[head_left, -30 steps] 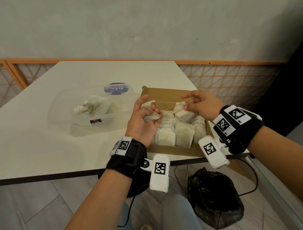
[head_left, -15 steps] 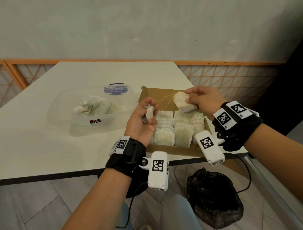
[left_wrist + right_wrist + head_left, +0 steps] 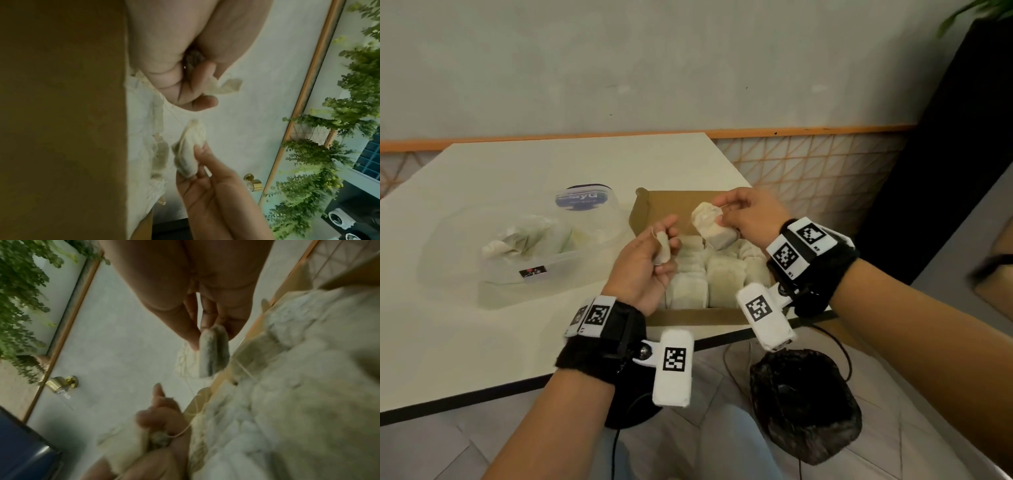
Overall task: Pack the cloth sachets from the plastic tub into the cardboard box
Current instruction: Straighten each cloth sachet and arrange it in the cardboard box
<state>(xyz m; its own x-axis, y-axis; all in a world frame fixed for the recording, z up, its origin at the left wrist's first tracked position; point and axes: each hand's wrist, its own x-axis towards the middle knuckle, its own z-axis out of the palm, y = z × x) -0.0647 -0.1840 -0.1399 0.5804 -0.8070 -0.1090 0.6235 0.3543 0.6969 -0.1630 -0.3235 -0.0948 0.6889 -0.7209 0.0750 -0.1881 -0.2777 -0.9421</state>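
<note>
- My left hand (image 3: 643, 265) hovers over the near-left corner of the shallow brown cardboard box (image 3: 654, 209), fingers curled round a small off-white cloth sachet (image 3: 663, 247).
- My right hand (image 3: 751, 217) is raised over the far half of the box and pinches a larger pale cloth sachet (image 3: 710, 224) by its far end.
- A thin string (image 3: 186, 429) crosses my left hand in the right wrist view; where it leads, I cannot tell.
- The box sits at the right of the white table (image 3: 517, 178), already lined with upright sachets in rows.
- The clear plastic tub (image 3: 541, 274), left of the box, holds a few more crumpled sachets.
- To do this well, I judge I should free any caught string first, then lower each sachet upright into a gap, pressing gently so neighbouring rows do not topple.
</note>
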